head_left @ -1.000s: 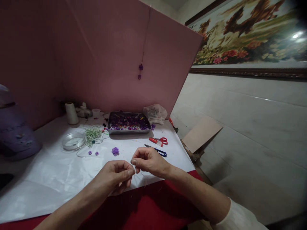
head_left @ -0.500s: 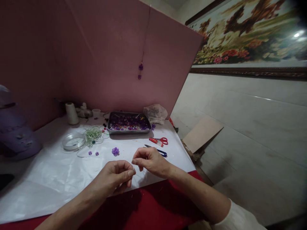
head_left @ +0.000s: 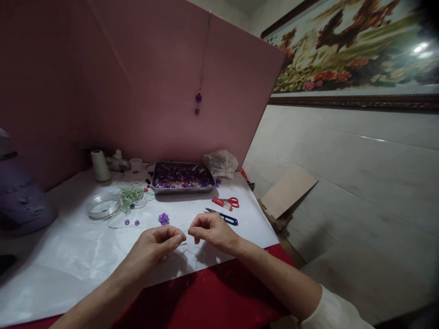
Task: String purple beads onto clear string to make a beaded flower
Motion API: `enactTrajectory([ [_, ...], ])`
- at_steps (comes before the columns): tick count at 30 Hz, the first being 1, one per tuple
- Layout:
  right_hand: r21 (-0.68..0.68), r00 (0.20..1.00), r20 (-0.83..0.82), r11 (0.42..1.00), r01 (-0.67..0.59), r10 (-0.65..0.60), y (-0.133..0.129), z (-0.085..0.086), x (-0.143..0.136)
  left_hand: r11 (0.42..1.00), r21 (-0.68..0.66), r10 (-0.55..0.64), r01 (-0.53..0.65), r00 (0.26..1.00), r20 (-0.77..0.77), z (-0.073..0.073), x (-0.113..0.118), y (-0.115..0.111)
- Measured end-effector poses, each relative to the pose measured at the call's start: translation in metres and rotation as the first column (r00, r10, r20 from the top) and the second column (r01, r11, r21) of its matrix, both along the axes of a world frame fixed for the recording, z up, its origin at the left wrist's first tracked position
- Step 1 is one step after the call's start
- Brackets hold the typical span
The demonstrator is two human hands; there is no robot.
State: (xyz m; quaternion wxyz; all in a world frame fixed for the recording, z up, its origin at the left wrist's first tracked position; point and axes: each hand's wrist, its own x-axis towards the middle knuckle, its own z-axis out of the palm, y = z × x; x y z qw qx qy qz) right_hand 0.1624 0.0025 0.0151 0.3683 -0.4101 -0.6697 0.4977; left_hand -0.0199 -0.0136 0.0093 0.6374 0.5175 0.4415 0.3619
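Note:
Over the white sheet, my left hand (head_left: 159, 244) pinches a thin pale thread (head_left: 185, 232) between thumb and forefinger. Just to its right, my right hand (head_left: 214, 232) is closed in a pinch on the same thread, a small gap between the two hands. Behind my left hand lies a purple bead cluster (head_left: 163, 219), with two small purple beads (head_left: 132, 222) to its left. Thread snips with a dark blue handle (head_left: 229, 219) rest right behind my right hand. Beyond them are red-handled scissors (head_left: 233, 202) beside a red and white tube (head_left: 222, 204).
A metal tray (head_left: 185, 190) of purple and mixed beads stands at the back. Left of it are tangled green cord (head_left: 132, 195), a clear spool (head_left: 103, 206) and a white thread cone (head_left: 100, 166). A beaded strand (head_left: 198, 98) hangs before the pink board (head_left: 154, 82).
My left hand has moved left and slightly up, away from my right hand, opening a gap with thread across it. The view has shifted slightly.

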Motion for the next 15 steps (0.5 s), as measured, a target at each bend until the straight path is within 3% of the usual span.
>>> enactTrajectory([
  [7, -0.037, 0.999, -0.03, 0.999, -0.016, 0.015, 0.0, -0.005, -0.002, 0.997, 0.055, -0.045, 0.046, 0.999, -0.009, -0.002, 0.0, 0.002],
  [15, -0.082, 0.995, -0.102, 0.996, -0.025, 0.017, 0.0, -0.014, -0.004, 0.998, 0.068, -0.002, -0.001, 0.999, 0.041, -0.007, -0.002, 0.0],
])
